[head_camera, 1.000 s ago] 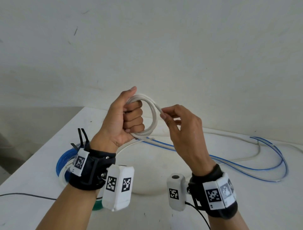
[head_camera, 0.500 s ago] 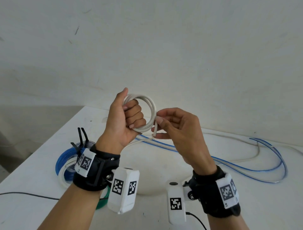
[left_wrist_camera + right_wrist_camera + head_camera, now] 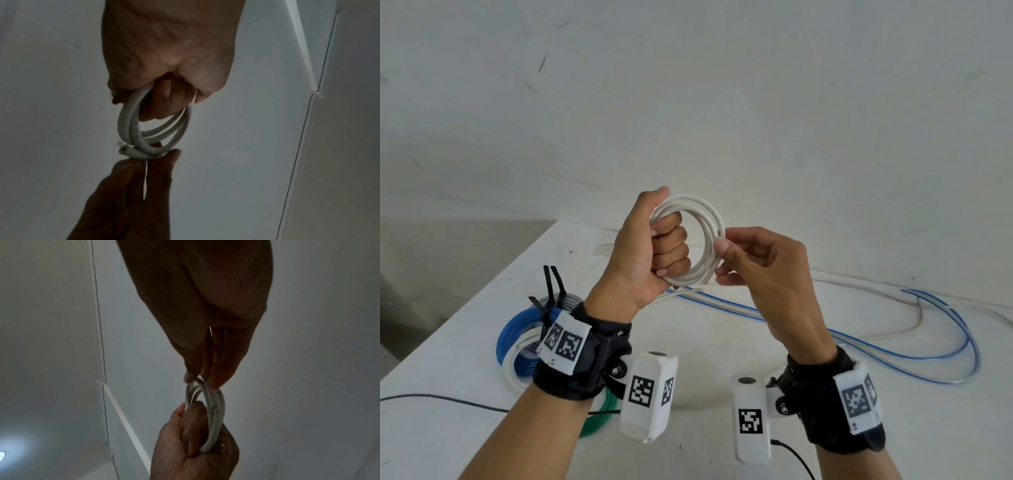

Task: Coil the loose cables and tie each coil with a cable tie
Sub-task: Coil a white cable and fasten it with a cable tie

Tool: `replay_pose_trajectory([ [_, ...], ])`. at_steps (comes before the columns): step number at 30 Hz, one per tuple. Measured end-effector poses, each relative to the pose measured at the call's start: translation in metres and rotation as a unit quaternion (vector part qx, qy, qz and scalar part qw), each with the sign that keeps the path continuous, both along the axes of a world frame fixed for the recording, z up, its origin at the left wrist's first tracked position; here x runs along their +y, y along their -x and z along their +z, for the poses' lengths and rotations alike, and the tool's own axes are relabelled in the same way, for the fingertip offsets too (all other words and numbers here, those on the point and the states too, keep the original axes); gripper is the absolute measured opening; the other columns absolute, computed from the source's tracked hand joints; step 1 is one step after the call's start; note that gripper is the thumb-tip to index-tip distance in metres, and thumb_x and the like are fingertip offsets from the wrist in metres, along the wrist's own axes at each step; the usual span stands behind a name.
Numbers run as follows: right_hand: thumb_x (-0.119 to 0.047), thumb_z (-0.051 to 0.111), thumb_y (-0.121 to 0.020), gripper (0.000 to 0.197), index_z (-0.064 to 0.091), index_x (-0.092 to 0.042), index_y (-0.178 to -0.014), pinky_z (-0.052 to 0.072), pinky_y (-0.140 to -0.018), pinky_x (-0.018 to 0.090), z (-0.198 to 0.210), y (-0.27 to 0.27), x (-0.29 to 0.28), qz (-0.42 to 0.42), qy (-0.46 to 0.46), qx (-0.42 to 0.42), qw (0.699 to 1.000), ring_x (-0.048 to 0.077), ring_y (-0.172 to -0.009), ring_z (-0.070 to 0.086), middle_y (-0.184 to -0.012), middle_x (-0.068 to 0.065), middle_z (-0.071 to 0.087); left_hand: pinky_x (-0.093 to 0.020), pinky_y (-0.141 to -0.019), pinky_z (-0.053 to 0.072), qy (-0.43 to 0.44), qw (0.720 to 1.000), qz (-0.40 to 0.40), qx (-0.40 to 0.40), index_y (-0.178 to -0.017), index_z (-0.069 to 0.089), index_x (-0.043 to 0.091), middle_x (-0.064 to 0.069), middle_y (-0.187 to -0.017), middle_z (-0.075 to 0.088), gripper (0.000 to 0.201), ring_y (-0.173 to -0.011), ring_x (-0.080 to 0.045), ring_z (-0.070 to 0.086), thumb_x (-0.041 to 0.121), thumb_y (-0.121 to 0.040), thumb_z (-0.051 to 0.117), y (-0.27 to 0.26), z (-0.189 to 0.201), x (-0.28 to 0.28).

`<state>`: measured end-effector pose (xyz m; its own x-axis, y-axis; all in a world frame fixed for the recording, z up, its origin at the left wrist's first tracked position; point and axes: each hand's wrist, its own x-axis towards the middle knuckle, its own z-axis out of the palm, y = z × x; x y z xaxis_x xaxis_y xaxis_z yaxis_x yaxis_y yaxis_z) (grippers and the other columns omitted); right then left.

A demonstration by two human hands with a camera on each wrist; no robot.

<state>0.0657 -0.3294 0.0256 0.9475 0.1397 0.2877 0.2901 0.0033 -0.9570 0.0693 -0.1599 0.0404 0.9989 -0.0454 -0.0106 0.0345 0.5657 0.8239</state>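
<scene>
The head camera is looking forward and slightly down from above both forearms, taking in a white table [image 3: 482, 301] and the wall behind it. The two wrist cameras are sitting very close to the hands and facing upward along them toward the wall and ceiling. All three views are sharing the same small area: the left hand [image 3: 645, 250], the right hand [image 3: 763, 270] and the white cable coil [image 3: 705, 222] between them.
</scene>
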Motion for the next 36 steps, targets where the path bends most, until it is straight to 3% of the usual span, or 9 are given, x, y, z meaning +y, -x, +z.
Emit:
replay_pose_trajectory([
  [5, -0.025, 0.070, -0.095, 0.029, 0.070, -0.025, -0.125, 0.062, -0.065, 0.031, 0.002, 0.003, 0.003, 0.023, 0.089, -0.025, 0.995, 0.019, -0.059, 0.070, -0.088, 0.002, 0.075, -0.021, -0.039, 0.008, -0.028, 0.999, -0.042, -0.004, -0.052, 0.020, 0.024, 0.007, -0.040, 0.014, 0.056, -0.039, -0.011, 0.003, 0.044, -0.100, 0.040, -0.002, -0.004, 0.001],
  [9, -0.012, 0.068, -0.096, 0.018, 0.074, -0.015, -0.113, 0.061, -0.063, 0.031, 0.001, -0.001, -0.003, 0.069, 0.046, -0.007, 0.997, 0.019, -0.061, 0.070, -0.084, 0.012, 0.075, -0.024, -0.041, 0.011, -0.036, 0.995, -0.088, -0.011, -0.055, 0.020, 0.022, 0.006, -0.042, 0.015, 0.058, -0.038, -0.011, 0.007, 0.055, -0.098, 0.042, -0.003, -0.006, 0.001],
  [13, -0.010, 0.065, -0.097, 0.013, 0.075, -0.011, -0.105, 0.061, -0.061, 0.030, 0.000, -0.005, -0.007, 0.029, 0.003, -0.025, 0.999, 0.019, -0.063, 0.070, -0.078, 0.009, 0.073, -0.031, -0.058, 0.042, -0.089, 0.995, 0.005, -0.035, -0.080, 0.052, 0.013, -0.002, -0.064, 0.047, 0.052, -0.054, -0.015, 0.045, 0.058, -0.102, 0.037, -0.009, -0.009, -0.009],
  [16, -0.009, 0.065, -0.097, 0.011, 0.075, -0.013, -0.098, 0.061, -0.060, 0.028, 0.002, -0.009, -0.014, -0.015, -0.024, -0.031, 0.999, 0.019, -0.064, 0.070, -0.077, 0.011, 0.072, -0.030, -0.075, 0.053, -0.255, 0.953, 0.128, -0.099, -0.100, 0.060, 0.016, 0.000, -0.082, 0.062, 0.041, -0.073, -0.012, 0.061, 0.043, -0.109, 0.031, -0.013, -0.016, -0.010],
  [19, -0.009, 0.065, -0.098, 0.011, 0.076, -0.012, -0.096, 0.061, -0.061, 0.029, 0.001, -0.014, -0.023, -0.045, -0.023, -0.028, 0.998, 0.020, -0.064, 0.071, -0.076, 0.011, 0.072, -0.027, -0.076, 0.056, -0.402, 0.890, 0.137, -0.168, -0.106, 0.072, 0.021, -0.004, -0.101, 0.066, 0.028, -0.080, -0.013, 0.064, 0.022, -0.108, 0.044, -0.014, -0.025, 0.003],
  [21, -0.009, 0.066, -0.098, 0.011, 0.076, -0.012, -0.096, 0.061, -0.061, 0.029, -0.001, -0.016, -0.026, -0.049, -0.019, -0.024, 0.998, 0.020, -0.065, 0.071, -0.076, 0.012, 0.071, -0.030, -0.076, 0.059, -0.430, 0.878, 0.121, -0.171, -0.108, 0.076, 0.022, -0.005, -0.102, 0.068, 0.023, -0.081, -0.015, 0.066, 0.013, -0.103, 0.056, -0.014, -0.028, 0.009],
  [26, -0.011, 0.066, -0.097, 0.010, 0.076, -0.012, -0.096, 0.062, -0.062, 0.033, -0.004, -0.015, -0.020, -0.050, 0.017, -0.028, 0.998, 0.024, -0.066, 0.073, -0.078, 0.019, 0.071, -0.032, -0.073, 0.063, -0.366, 0.916, 0.106, -0.127, -0.099, 0.080, 0.013, -0.010, -0.086, 0.077, 0.017, -0.075, -0.024, 0.073, 0.003, -0.093, 0.068, -0.011, -0.027, 0.005],
  [31, -0.014, 0.068, -0.097, 0.010, 0.077, -0.011, -0.098, 0.064, -0.066, 0.042, -0.008, -0.016, -0.015, -0.055, 0.046, -0.029, 0.997, 0.023, -0.064, 0.074, -0.075, 0.011, 0.073, -0.023, -0.072, 0.058, -0.298, 0.945, 0.109, -0.076, -0.100, 0.079, 0.008, -0.013, -0.092, 0.077, 0.023, -0.082, -0.022, 0.072, -0.005, -0.092, 0.063, -0.016, -0.028, 0.007],
  [36, -0.013, 0.069, -0.096, 0.011, 0.075, -0.021, -0.098, 0.064, -0.066, 0.040, -0.010, -0.016, -0.013, -0.082, 0.042, -0.049, 0.995, 0.022, -0.065, 0.076, -0.073, 0.007, 0.075, -0.026, -0.075, 0.058, -0.213, 0.975, 0.041, -0.040, -0.101, 0.078, 0.008, -0.010, -0.093, 0.076, 0.027, -0.084, -0.020, 0.072, 0.007, -0.102, 0.051, -0.011, -0.022, 0.002],
])
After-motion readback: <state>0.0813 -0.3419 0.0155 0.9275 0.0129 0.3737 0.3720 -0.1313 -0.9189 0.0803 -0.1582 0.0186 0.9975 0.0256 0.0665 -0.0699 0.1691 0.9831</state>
